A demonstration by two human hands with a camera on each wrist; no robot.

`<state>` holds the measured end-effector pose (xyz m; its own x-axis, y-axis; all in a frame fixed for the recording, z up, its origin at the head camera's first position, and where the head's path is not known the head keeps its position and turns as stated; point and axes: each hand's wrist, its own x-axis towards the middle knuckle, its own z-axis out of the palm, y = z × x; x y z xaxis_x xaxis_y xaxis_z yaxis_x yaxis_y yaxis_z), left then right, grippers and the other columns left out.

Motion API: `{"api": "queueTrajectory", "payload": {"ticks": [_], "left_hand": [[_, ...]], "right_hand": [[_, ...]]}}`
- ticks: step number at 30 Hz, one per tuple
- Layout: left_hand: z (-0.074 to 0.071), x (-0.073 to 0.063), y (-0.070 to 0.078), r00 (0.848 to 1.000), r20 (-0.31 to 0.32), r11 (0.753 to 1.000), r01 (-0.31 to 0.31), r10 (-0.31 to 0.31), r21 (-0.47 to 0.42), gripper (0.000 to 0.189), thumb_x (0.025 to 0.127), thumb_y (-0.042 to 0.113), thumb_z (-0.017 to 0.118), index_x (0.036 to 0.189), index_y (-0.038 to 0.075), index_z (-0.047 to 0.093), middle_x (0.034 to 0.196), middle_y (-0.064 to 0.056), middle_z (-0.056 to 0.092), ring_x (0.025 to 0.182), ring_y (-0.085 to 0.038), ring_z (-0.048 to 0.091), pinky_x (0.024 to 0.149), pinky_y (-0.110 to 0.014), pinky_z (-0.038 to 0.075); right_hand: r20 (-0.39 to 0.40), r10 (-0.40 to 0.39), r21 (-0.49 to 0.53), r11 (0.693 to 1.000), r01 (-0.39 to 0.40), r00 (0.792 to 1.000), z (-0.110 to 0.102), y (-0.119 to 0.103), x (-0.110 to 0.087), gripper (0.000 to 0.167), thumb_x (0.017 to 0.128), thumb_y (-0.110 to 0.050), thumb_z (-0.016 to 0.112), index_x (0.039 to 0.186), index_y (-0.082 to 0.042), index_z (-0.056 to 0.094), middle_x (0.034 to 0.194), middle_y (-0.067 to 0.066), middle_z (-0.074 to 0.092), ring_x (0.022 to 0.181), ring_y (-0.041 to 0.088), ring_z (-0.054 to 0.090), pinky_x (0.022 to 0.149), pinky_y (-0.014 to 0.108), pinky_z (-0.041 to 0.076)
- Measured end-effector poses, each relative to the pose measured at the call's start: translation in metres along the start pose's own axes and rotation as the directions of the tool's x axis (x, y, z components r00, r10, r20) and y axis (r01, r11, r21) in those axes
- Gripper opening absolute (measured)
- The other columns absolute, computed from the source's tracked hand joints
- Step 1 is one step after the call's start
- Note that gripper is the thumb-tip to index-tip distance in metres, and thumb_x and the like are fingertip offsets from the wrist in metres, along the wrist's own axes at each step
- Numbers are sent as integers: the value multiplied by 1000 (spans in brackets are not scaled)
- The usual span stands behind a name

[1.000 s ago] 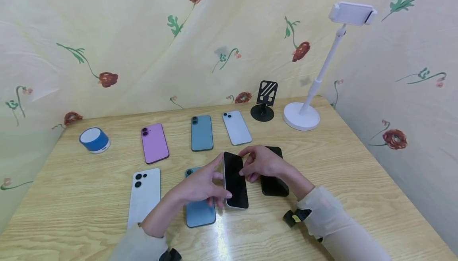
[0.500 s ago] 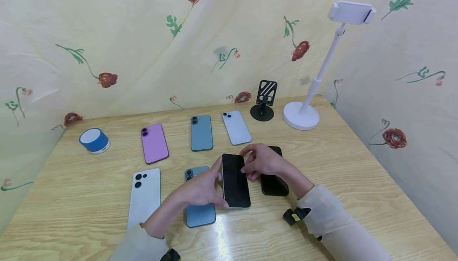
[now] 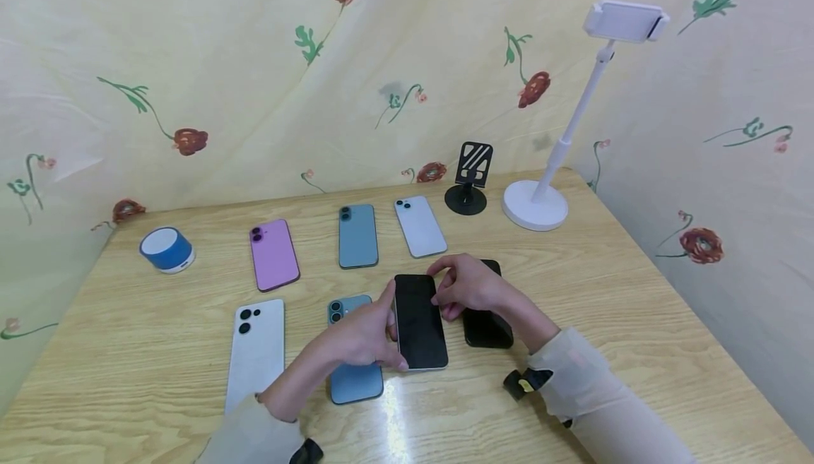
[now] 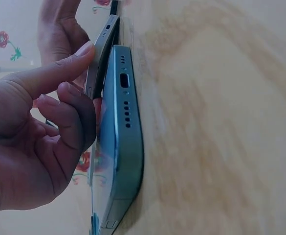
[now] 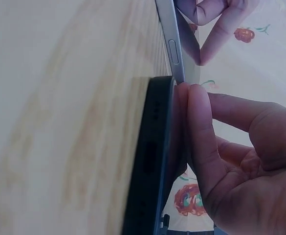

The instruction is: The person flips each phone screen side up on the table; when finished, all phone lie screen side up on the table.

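A silver-edged smartphone [image 3: 418, 326] with its black screen facing up is between my two hands at the middle of the table. My left hand [image 3: 361, 335] holds its left side, index finger at the upper corner and thumb [image 4: 79, 55] at the lower one. The left wrist view shows the phone's left edge raised slightly off the table. At the upper right edge my right hand [image 3: 469, 284] grips it with curled fingers. Beneath my left hand lies a blue phone [image 3: 357, 386], back up. A black phone [image 3: 488, 335] lies partly hidden under my right hand and wrist.
Further phones lie back up: purple [image 3: 275, 256], blue [image 3: 358, 236], pale blue [image 3: 421, 227] and white [image 3: 257, 351]. A small black stand [image 3: 467, 199] and a tall white phone stand [image 3: 536, 206] are at the back right. A blue-and-white cylinder [image 3: 167, 249] sits back left.
The held phone has tipped from a steeper tilt to nearly flat, its screen turning upward. My left thumb has moved from over the screen to the lower left corner. The right hand barely shifted.
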<state>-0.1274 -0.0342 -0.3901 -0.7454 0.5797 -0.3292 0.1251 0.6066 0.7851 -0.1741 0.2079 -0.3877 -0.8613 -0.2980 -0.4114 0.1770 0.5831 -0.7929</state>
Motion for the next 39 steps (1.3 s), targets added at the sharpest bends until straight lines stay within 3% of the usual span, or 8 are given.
{"api": "queueTrajectory", "payload": {"ticks": [11, 29, 39], "left_hand": [[3, 3, 6, 999, -31, 987, 21, -17, 157, 130, 74, 14, 98, 167, -4, 9, 75, 2, 64, 63, -14, 60, 59, -27, 48], [5, 4, 15, 997, -41, 973, 74, -66, 217, 129, 75, 20, 98, 168, -3, 11, 74, 1, 64, 66, -14, 59, 59, -27, 46], [6, 5, 15, 997, -52, 971, 71, -61, 229, 128, 76, 23, 97, 168, -2, 12, 70, 2, 63, 63, -14, 60, 57, -27, 46]], "right_hand": [[12, -11, -15, 1000, 11, 1000, -2, -1, -1, 48, 96, 1, 71, 142, 2, 56, 86, 13, 71, 63, 17, 73, 64, 33, 63], [16, -12, -31, 999, 13, 1000, -6, 2, -2, 47, 97, -1, 70, 142, 1, 56, 85, 13, 71, 62, 17, 72, 64, 33, 63], [20, -11, -31, 999, 12, 1000, -8, 2, -2, 47, 98, -1, 70, 143, 0, 56, 85, 13, 71, 62, 17, 72, 64, 33, 64]]}}
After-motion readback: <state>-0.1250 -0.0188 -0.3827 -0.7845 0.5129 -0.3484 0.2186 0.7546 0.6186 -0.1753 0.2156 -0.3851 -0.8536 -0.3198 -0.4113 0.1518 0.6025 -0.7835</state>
